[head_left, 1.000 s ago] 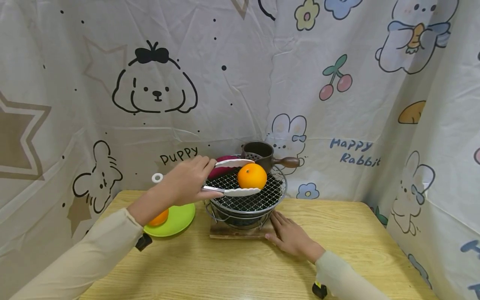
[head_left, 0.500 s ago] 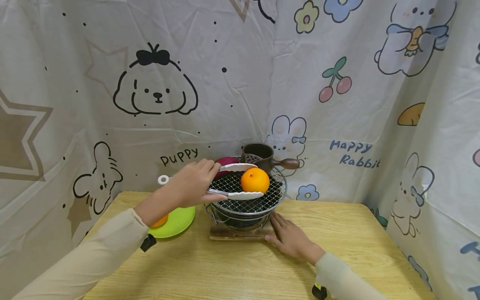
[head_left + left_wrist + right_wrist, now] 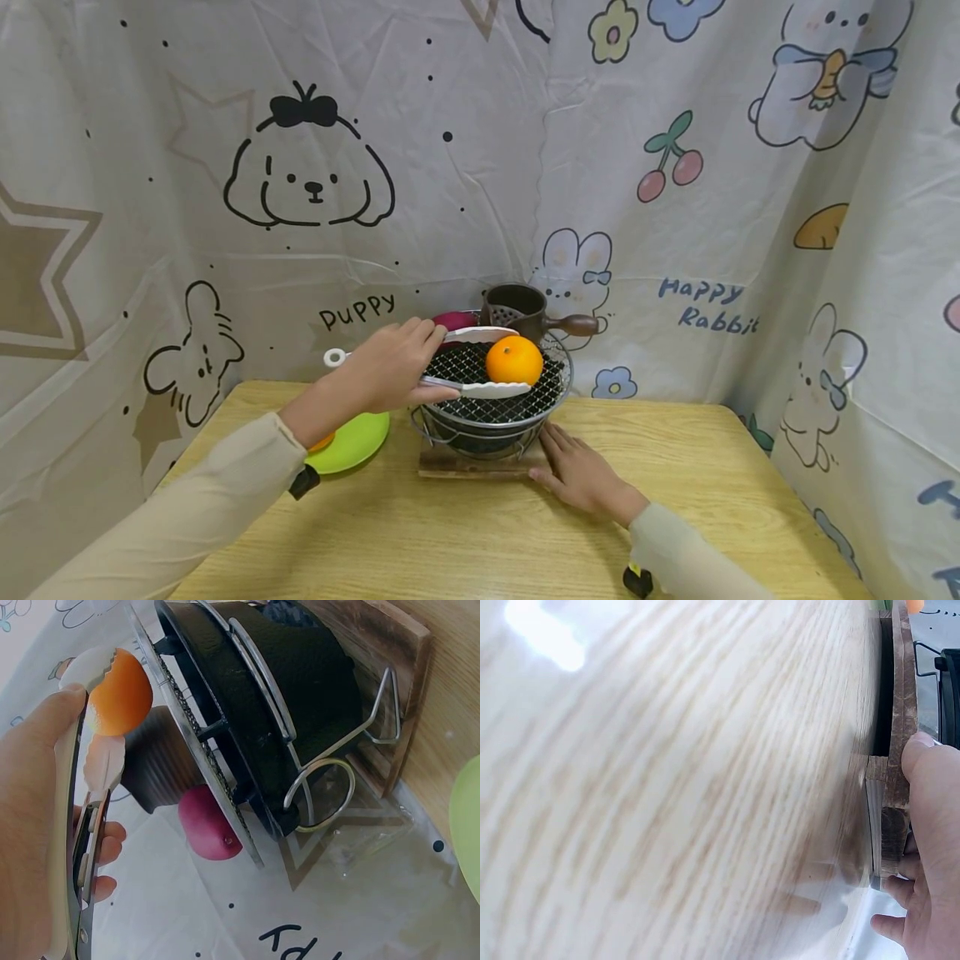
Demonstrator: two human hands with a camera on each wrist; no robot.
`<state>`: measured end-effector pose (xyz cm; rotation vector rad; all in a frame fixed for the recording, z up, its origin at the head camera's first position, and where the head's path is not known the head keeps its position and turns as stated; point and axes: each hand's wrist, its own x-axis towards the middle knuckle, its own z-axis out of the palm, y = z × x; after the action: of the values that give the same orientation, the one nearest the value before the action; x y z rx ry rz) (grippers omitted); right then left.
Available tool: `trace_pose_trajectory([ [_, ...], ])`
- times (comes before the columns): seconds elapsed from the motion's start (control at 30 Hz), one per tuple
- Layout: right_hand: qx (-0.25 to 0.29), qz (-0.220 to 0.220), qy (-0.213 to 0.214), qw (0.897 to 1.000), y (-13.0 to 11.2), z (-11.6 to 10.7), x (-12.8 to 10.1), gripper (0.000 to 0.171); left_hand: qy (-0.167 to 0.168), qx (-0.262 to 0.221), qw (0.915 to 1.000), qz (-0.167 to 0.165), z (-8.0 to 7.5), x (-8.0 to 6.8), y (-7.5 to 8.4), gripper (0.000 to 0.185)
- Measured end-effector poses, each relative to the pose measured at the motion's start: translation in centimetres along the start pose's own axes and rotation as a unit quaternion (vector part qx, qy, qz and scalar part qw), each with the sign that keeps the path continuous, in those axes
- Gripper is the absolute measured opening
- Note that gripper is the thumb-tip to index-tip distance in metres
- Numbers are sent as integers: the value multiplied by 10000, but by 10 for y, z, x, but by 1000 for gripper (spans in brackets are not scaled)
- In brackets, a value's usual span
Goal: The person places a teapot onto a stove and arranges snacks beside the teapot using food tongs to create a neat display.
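Observation:
My left hand [image 3: 386, 367] grips white-tipped metal tongs [image 3: 480, 360], whose two arms clamp an orange [image 3: 513, 360] resting on the wire mesh of a small black grill [image 3: 491, 408]. The left wrist view shows the tongs [image 3: 97, 761] pinching the orange [image 3: 120, 694] beside the mesh. My right hand [image 3: 581, 475] lies flat on the table with its fingers against the wooden board [image 3: 457, 467] under the grill; the right wrist view shows the thumb [image 3: 930, 795] at the board's edge [image 3: 896, 735].
On the grill's far side sit a dark brown pot with a wooden handle [image 3: 532, 312] and a dark red fruit [image 3: 453, 321]. A green plate [image 3: 352, 440] holding another orange [image 3: 322, 442] lies left of the grill. Printed cloth walls surround the wooden table [image 3: 480, 533].
The tongs and orange have moved slightly right and down, onto the mesh. The right hand has stayed at the board.

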<state>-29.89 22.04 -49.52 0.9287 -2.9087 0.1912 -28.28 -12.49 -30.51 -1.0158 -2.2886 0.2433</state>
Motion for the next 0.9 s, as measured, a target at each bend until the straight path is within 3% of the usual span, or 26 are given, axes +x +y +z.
trace_pose_trajectory([
  [0.37,-35,2,-61,10000,0,-1,0,77,-335,72,9994,5,4,3,4,86],
  [0.9,-3,22,-61,10000,1,0,0,77,-372,39,9993,-66,9,5,4,85],
])
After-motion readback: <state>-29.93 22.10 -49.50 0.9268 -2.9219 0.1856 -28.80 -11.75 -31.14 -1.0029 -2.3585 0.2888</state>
